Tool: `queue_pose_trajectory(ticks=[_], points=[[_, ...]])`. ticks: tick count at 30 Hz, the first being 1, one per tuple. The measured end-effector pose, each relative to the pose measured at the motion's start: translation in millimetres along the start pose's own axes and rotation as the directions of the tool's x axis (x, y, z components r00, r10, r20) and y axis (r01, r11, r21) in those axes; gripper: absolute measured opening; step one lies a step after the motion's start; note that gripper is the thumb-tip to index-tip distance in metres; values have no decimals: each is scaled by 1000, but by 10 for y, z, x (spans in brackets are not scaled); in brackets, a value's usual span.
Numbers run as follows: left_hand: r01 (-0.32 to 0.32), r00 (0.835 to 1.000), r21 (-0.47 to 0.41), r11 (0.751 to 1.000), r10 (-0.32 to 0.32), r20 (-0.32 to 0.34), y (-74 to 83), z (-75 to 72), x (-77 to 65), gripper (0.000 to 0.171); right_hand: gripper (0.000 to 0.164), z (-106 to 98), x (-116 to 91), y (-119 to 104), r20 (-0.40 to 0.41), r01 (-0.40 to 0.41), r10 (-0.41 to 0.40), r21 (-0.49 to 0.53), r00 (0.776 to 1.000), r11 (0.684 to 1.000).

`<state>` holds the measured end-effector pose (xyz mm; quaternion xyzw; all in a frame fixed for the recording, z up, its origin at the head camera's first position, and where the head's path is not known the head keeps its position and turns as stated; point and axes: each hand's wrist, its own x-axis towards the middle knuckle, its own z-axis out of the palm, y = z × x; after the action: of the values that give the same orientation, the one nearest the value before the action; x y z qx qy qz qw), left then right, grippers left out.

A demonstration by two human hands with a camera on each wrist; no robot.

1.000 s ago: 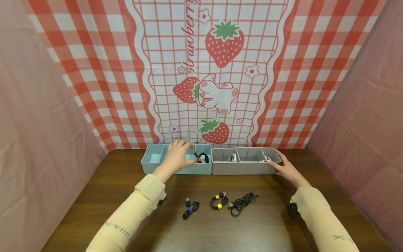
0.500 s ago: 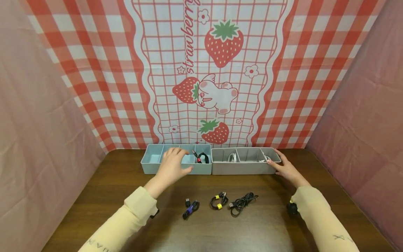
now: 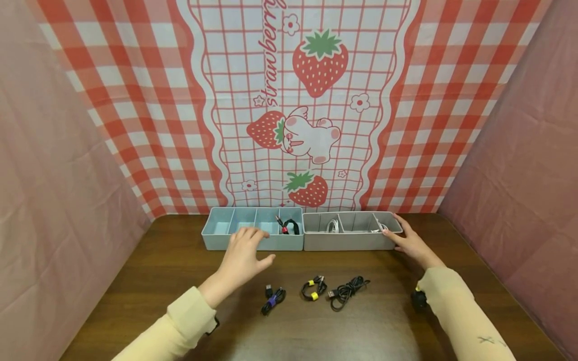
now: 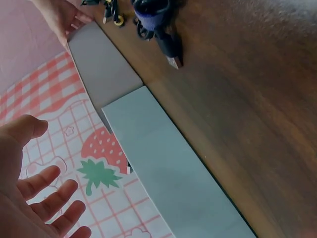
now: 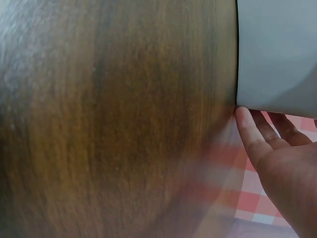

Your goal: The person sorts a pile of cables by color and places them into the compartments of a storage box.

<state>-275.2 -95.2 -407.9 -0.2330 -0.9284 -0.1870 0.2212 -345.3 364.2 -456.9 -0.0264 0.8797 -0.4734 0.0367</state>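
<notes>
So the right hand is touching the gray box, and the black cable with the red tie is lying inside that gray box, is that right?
Not quite: the black cable with the red tie lies in the blue box, in its rightmost compartment, as the head view shows. The right hand does touch the gray box.

The head view faces forward and down; both closer wrist views share the gray box.

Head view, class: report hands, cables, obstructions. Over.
Left hand holding nothing, near blue box. Right hand touching end of gray box. Three black cables on table. Nothing visibly blocking them.
</notes>
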Motion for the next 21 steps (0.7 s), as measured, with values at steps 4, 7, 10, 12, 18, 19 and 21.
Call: queue_pose_trajectory(ticks=[4, 7, 10, 12, 18, 19, 21], points=[[-5, 1000, 8, 1000, 5, 12, 26, -33, -64, 43, 85, -2, 4, 11, 5, -2, 2, 0, 1000, 1000], [-9, 1000, 12, 1000, 9, 30, 52, -62, -130, 43, 85, -3, 10, 17, 6, -2, 2, -3, 1000, 1000], [-6, 999, 6, 1000, 6, 48, 68, -69, -205, 42, 85, 3, 12, 8, 6, 2, -2, -3, 1000, 1000], [-2, 999, -5, 1000, 3, 55, 76, -64, -262, 42, 84, 7, 13, 7, 4, 4, -4, -2, 1000, 1000], [-10, 997, -46, 999, 13, 71, 75, -3, -425, 43, 85, 6, 20, 23, 1, -5, 5, 0, 1000, 1000], [-10, 997, -51, 999, 14, 76, 72, 9, -447, 43, 85, 5, 20, 25, 0, -6, 6, 0, 1000, 1000], [-7, 996, -57, 998, 12, 92, 67, 26, -485, 43, 85, 5, 19, 26, 0, -8, 8, 0, 1000, 1000]])
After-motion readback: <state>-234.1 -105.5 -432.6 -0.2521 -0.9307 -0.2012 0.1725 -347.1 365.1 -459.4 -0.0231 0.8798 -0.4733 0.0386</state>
